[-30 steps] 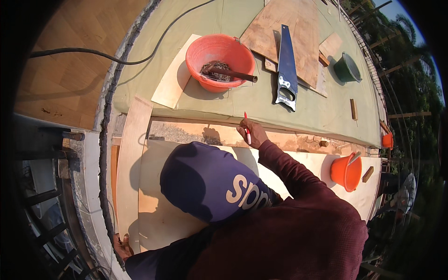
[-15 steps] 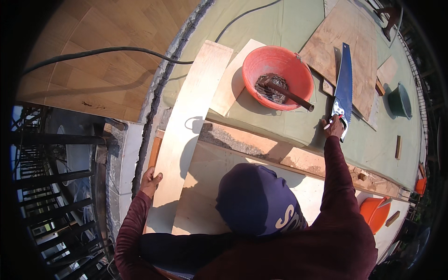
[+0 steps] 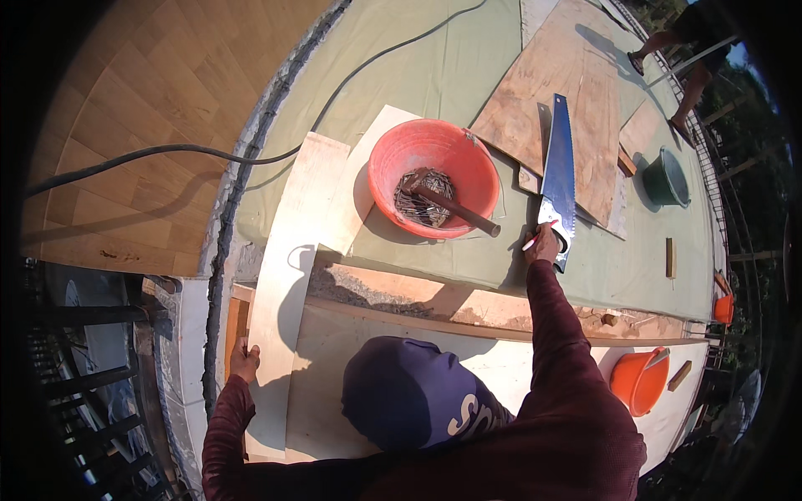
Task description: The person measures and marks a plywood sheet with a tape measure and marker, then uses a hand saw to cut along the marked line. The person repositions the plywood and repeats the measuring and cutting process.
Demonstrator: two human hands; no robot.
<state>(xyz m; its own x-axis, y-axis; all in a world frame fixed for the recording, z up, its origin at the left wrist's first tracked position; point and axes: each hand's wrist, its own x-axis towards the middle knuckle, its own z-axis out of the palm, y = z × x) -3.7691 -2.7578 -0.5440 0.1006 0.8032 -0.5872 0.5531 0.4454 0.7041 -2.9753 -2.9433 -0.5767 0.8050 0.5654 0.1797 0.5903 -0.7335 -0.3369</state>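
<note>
My right hand (image 3: 545,245) is closed around the handle of a handsaw (image 3: 558,163). The long blue toothed blade points away from me, its far part over a plywood sheet. A thin white-and-red stick, possibly a pen, shows at the same hand's fingers. At the left, my left hand (image 3: 245,364) grips the edge of a long pale wooden board (image 3: 288,225), its thumb on top and the other fingers partly hidden. The board runs away from me across a rough ledge. Beside its far part stands a red plastic bowl (image 3: 480,167) containing nails and a hammer (image 3: 458,209).
A plywood sheet (image 3: 510,108) lies beyond the saw, near a dark green bucket (image 3: 666,177). An orange bucket (image 3: 639,384) stands right of my arm. A black cable (image 3: 175,149) crosses a cracked gap. Another person's legs (image 3: 692,92) appear far right. A dark blue head covering (image 3: 401,392) blocks the lower middle.
The view has shifted, so the boards, bowl and saw appear lower and farther left. More of the other person's legs shows. Both my hands keep their holds.
</note>
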